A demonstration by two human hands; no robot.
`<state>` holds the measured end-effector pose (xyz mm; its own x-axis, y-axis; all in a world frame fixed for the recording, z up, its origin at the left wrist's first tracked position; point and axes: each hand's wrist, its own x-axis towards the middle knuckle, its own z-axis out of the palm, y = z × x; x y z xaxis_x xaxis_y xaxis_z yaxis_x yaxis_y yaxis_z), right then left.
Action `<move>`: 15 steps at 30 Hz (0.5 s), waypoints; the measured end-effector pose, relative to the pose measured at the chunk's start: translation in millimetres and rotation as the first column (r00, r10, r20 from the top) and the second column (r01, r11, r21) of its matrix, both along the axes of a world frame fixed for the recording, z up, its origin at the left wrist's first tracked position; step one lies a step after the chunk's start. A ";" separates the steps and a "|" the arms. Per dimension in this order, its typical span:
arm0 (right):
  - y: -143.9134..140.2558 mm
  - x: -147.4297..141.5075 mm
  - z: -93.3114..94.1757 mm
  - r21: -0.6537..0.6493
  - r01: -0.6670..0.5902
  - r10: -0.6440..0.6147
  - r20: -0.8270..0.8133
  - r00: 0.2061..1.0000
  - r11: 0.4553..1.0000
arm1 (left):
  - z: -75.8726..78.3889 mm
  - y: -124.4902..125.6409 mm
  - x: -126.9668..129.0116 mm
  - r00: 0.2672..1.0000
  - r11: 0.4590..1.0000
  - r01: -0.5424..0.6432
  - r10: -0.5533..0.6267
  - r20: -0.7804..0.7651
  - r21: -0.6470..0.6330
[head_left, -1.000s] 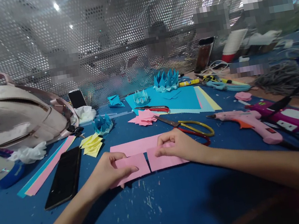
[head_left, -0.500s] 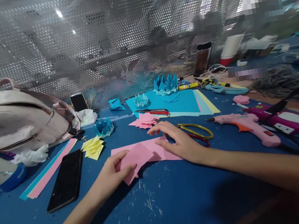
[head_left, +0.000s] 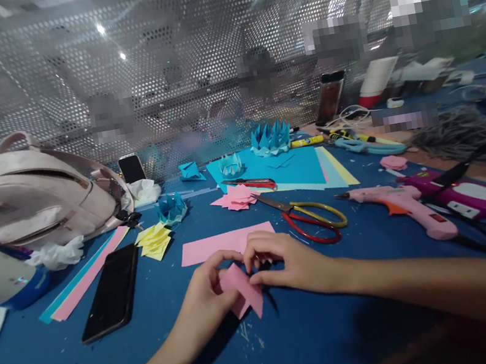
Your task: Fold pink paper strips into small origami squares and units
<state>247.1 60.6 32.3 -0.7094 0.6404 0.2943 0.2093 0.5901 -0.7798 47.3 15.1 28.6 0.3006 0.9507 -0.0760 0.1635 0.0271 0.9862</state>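
Pink paper square, small, partly folded into a pointed shape, held just above the blue table surface near the front centre.

Head view:
- Left hand: fingers closed on the left side of the pink paper square, thumb on top.
- Right hand: fingers curled, pinching the top right edge of the same piece; the two hands touch at the fingertips.
- Flat pink paper strip: lying on the table just behind the hands.
- Scissors with red and yellow handles: right of the strip, blades pointing away to the left.
- Black smartphone: face up, left of the hands.
- Stack of yellow paper squares: behind the phone.
- Pink glue gun: well to the right.
- Pale pink backpack: far left, against the perforated metal screen.
- Blue folded paper crowns: at the back, on cyan sheets.
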 end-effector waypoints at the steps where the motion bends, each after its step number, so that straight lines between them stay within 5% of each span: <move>1: -0.4 0.8 -0.1 -0.005 0.010 -0.010 -0.008 1.000 1.000 | -0.8 -1.0 0.3 0.999 1.000 -0.022 0.022 -0.047 0.004; 7: -3.7 3.5 2.3 0.007 0.140 -0.140 0.033 0.990 0.990 | 0.7 -6.7 0.9 0.978 0.998 -0.021 0.032 -0.204 0.059; 11: -3.8 0.7 4.1 0.000 0.120 -0.119 0.093 0.989 0.993 | 7.9 -7.0 -1.7 0.942 0.993 0.078 -0.044 -0.332 0.089; 15: -2.7 -1.1 6.7 -0.108 0.072 -0.060 0.114 0.992 0.991 | 11.7 -4.4 -6.6 0.952 0.988 0.122 -0.090 -0.293 0.092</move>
<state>246.0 58.0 39.0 -0.6886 0.7115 0.1401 0.3335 0.4823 -0.8100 40.6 10.7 40.3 0.3804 0.9219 -0.0731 0.4365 -0.1093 0.8930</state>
